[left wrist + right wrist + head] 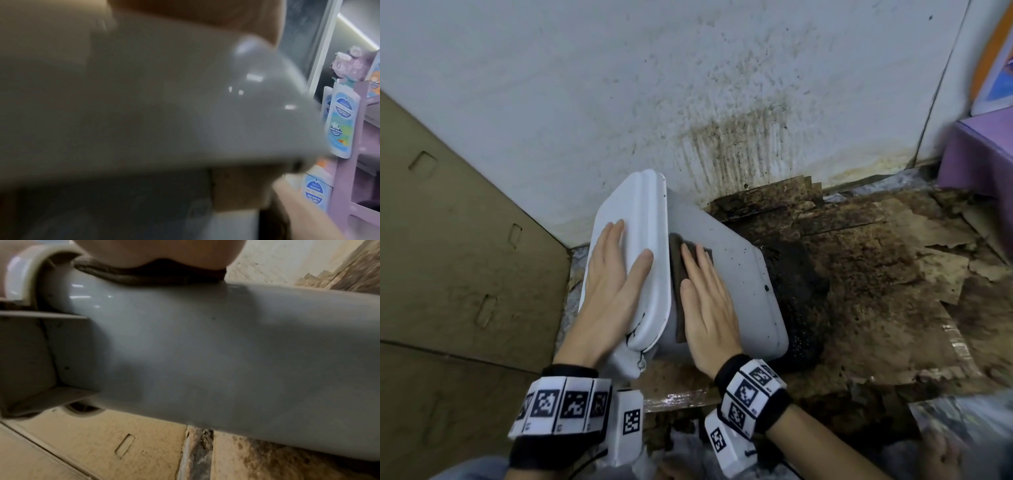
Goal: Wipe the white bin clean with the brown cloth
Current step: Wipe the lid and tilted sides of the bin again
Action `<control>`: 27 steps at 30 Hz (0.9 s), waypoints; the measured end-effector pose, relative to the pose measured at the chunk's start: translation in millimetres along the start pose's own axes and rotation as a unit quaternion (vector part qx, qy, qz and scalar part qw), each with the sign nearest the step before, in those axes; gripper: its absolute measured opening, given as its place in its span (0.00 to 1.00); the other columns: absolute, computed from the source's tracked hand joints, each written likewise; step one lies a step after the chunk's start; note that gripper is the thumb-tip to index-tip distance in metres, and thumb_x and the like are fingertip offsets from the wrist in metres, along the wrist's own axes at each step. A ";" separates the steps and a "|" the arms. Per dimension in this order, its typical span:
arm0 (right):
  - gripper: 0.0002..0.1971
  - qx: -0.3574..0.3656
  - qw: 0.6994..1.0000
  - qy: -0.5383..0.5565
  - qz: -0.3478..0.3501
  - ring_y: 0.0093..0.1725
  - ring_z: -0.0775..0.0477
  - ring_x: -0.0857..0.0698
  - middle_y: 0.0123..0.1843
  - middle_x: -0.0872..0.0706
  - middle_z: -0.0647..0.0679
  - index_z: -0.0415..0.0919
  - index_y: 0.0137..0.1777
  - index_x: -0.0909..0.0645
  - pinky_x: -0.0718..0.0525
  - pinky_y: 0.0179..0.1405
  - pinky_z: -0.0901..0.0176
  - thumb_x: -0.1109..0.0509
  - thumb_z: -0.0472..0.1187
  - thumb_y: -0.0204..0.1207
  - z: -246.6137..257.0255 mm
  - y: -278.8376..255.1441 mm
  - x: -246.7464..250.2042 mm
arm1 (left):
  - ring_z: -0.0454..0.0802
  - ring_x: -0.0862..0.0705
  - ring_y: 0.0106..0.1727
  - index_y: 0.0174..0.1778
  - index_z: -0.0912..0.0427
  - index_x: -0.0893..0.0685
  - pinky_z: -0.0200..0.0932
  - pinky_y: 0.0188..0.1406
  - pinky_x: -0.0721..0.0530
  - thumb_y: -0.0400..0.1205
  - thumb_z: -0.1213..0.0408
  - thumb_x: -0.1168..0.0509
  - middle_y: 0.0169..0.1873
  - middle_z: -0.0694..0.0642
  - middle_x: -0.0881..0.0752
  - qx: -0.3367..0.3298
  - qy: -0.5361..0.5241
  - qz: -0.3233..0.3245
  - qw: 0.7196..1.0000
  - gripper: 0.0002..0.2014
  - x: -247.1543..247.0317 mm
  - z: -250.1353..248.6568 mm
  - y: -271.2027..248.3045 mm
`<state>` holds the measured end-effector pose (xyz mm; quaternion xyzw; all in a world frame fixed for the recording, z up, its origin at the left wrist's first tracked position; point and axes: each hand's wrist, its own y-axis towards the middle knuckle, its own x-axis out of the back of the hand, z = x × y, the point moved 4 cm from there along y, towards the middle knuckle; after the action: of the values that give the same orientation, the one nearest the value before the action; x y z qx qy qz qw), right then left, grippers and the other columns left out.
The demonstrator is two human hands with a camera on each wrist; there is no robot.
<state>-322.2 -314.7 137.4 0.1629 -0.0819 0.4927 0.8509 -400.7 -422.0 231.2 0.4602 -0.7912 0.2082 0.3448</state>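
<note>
The white bin lies on its side on the dirty floor, its lid end to the left. My left hand rests flat on the lid with straight fingers. My right hand presses flat on the brown cloth, which lies on the bin's upward side right beside the lid rim. The right wrist view shows the cloth squashed under my palm against the bin's grey-white wall. A blurred lid fills the left wrist view. Dark specks dot the bin's side.
A stained white wall stands just behind the bin. Cardboard leans at the left. Dirty, torn cardboard sheets cover the floor to the right. A purple display stand with product packs is at the far right.
</note>
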 end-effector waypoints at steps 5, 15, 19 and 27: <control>0.28 0.005 1.000 -0.014 -0.011 0.88 0.63 0.50 0.90 0.47 0.61 0.60 0.89 0.47 0.47 0.88 0.52 0.60 0.57 0.89 -23.8 -3.7 3.4 | 0.27 0.55 0.86 0.91 0.43 0.54 0.38 0.85 0.56 0.88 0.41 0.44 0.89 0.35 0.53 -0.014 0.020 0.017 1.000 0.38 -0.1 3.1 0.0; 0.26 -0.168 0.985 -0.032 -0.010 0.89 0.59 0.54 0.89 0.52 0.61 0.54 0.89 0.49 0.52 0.90 0.47 0.60 0.47 0.91 -146.5 -22.4 31.3 | 0.32 0.54 0.88 0.91 0.45 0.52 0.47 0.89 0.53 0.87 0.39 0.43 0.89 0.37 0.51 -0.038 0.024 0.009 0.999 0.39 -0.1 4.6 2.3; 0.26 -0.203 0.979 -0.020 -0.003 0.90 0.56 0.55 0.92 0.52 0.54 0.53 0.89 0.50 0.55 0.89 0.50 0.56 0.41 0.93 -148.6 -20.8 31.2 | 0.32 0.54 0.88 0.91 0.45 0.53 0.48 0.89 0.53 0.85 0.37 0.44 0.89 0.37 0.51 -0.039 0.027 0.006 0.999 0.40 0.0 5.4 3.5; 0.28 -0.150 0.989 -0.007 0.011 0.88 0.64 0.61 0.91 0.57 0.61 0.65 0.84 0.58 0.59 0.88 0.55 0.64 0.55 0.83 -83.5 -12.6 16.9 | 0.34 0.53 0.88 0.91 0.45 0.53 0.47 0.88 0.53 0.83 0.36 0.46 0.90 0.38 0.51 -0.043 0.043 0.003 0.998 0.41 -3.3 0.7 4.1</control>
<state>-304.6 -276.9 62.1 0.0354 -0.1626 0.4833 0.8595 -403.5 -418.5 228.2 0.4335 -0.7849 0.1947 0.3977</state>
